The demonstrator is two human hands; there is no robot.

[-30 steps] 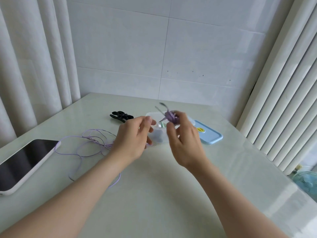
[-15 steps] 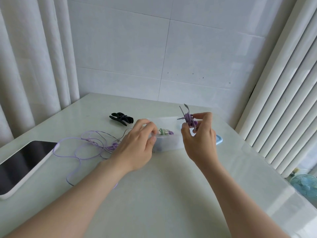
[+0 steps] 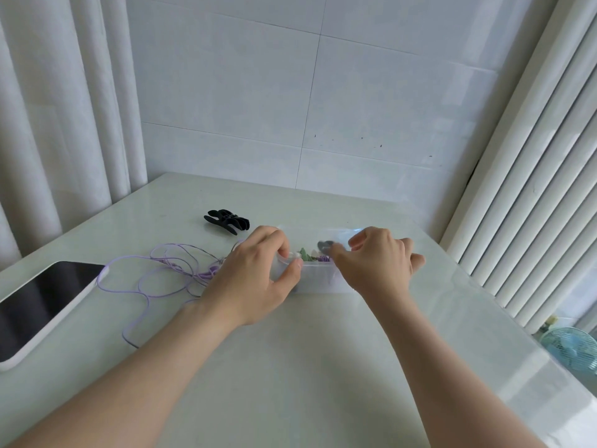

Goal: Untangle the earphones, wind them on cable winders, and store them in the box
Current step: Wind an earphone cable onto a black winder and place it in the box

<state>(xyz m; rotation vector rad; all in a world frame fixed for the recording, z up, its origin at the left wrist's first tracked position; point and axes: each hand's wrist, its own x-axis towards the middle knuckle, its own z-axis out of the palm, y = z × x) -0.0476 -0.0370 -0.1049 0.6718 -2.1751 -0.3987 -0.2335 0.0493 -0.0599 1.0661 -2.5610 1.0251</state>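
A clear plastic box (image 3: pixel 318 281) lies on the table between my hands. My left hand (image 3: pixel 255 279) grips its left end, thumb on the near wall and fingers over the rim. My right hand (image 3: pixel 376 263) reaches over the right part of the box and pinches a purple earphone wound on a grey winder (image 3: pixel 324 250), held low inside the box. A green wound bundle (image 3: pixel 303 253) lies in the box beside it. A loose, tangled purple earphone cable (image 3: pixel 155 274) sprawls on the table to the left of my left hand.
A black cable winder (image 3: pixel 227 219) lies behind the box to the left. A white-cased tablet (image 3: pixel 42 302) sits at the table's left edge. Curtains hang on both sides, and a small fan (image 3: pixel 571 347) stands on the floor right of the table.
My right hand came down from above the box and brought the wound purple earphone into it. My left hand's grip on the box's left end has tightened.
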